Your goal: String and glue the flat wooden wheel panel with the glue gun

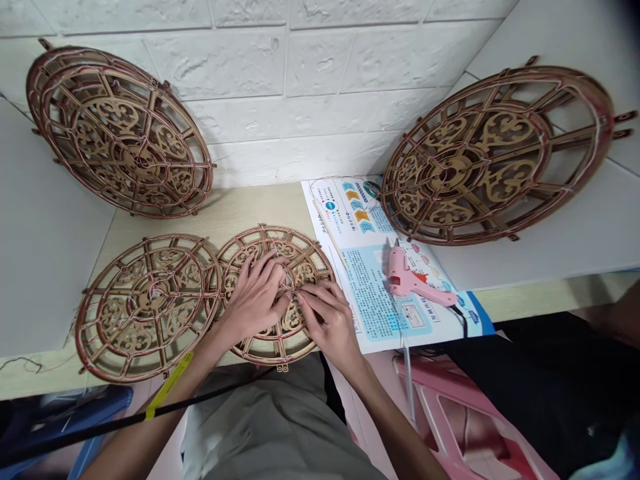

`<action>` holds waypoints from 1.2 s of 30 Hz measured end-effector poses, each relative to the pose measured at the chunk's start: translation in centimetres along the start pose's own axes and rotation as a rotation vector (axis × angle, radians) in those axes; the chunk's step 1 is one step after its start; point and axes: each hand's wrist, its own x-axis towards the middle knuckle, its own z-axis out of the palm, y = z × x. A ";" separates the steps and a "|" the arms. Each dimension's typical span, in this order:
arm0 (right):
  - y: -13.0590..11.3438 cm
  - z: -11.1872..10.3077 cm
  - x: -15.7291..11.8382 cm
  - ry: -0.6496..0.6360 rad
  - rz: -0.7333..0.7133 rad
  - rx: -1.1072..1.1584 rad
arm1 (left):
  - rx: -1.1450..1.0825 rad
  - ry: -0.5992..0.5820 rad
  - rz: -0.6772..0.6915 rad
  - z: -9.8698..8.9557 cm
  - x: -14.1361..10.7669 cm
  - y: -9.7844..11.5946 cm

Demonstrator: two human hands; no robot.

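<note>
Wooden fretwork disc [300,255] centre hidden behind left hand [254,300] and right hand [327,325].

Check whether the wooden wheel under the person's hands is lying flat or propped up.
Lying flat: the wooden wheel rests face-up on the tabletop beneath the left hand and right hand.

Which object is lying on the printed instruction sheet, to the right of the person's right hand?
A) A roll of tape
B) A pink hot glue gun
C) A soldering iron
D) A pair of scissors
B. The pink hot glue gun lies on the printed instruction sheet, just right of the right hand.
</note>
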 end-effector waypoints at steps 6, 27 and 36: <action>-0.4 0.5 -0.3 0.017 0.024 -0.065 | -0.024 -0.007 -0.014 -0.1 0.3 0.1; -0.6 0.5 -0.7 0.076 0.011 -0.123 | -0.041 -0.051 0.013 -0.2 0.2 -0.3; -0.5 0.6 -0.7 0.118 0.029 -0.097 | -0.014 -0.020 0.029 -0.2 0.2 -0.1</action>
